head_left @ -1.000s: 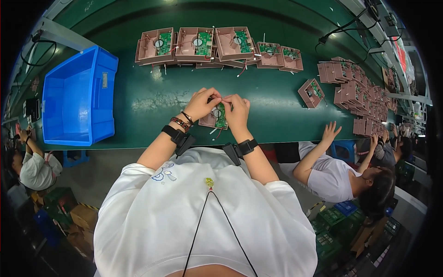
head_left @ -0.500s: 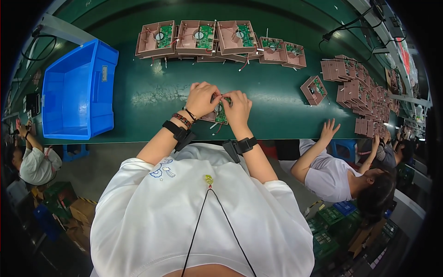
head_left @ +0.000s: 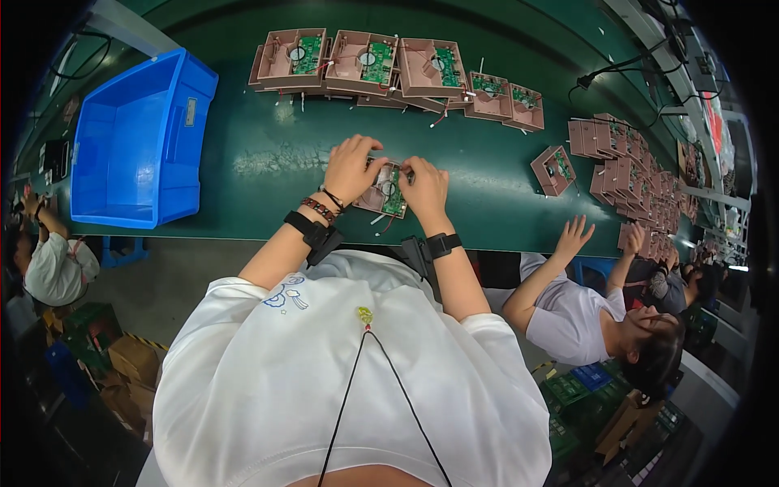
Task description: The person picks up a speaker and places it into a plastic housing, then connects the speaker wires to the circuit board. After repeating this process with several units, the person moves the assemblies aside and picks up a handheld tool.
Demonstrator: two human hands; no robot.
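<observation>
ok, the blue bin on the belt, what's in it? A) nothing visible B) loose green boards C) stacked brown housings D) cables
A: the blue bin at the person's left shows only its bare blue floor, while the brown housings with green boards lie in a row on the green belt beyond the hands.

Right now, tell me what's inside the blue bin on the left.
The blue bin looks bare inside: only its blue floor and walls show, with a small label on the right wall. The strip of floor just behind its near wall is hidden from this angle.
</observation>
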